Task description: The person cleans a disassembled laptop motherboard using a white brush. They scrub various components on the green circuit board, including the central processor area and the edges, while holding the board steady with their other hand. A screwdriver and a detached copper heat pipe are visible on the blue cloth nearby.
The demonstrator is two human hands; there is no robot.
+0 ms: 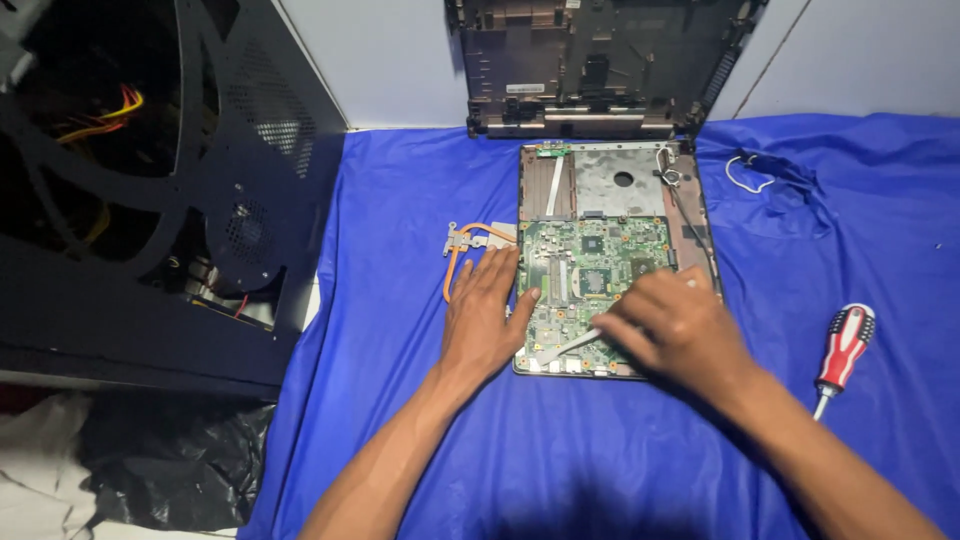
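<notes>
An opened laptop base (690, 225) lies on a blue cloth (400, 200), its green circuit board (600, 250) exposed. My left hand (485, 315) rests flat at the board's left edge, fingers spread, thumb on the board. My right hand (680, 325) is closed around a thin silver tool (565, 347) whose tip touches the board's lower left part. A copper heat pipe (465, 245) with a metal bracket lies just left of the board, by my left fingertips.
The laptop's removed cover (600, 60) leans against the wall behind. A red-handled screwdriver (845, 350) lies on the right of the cloth. A thin white wire (745, 180) lies at the back right. An open black computer case (150, 180) stands at the left, black plastic bag (170, 460) below.
</notes>
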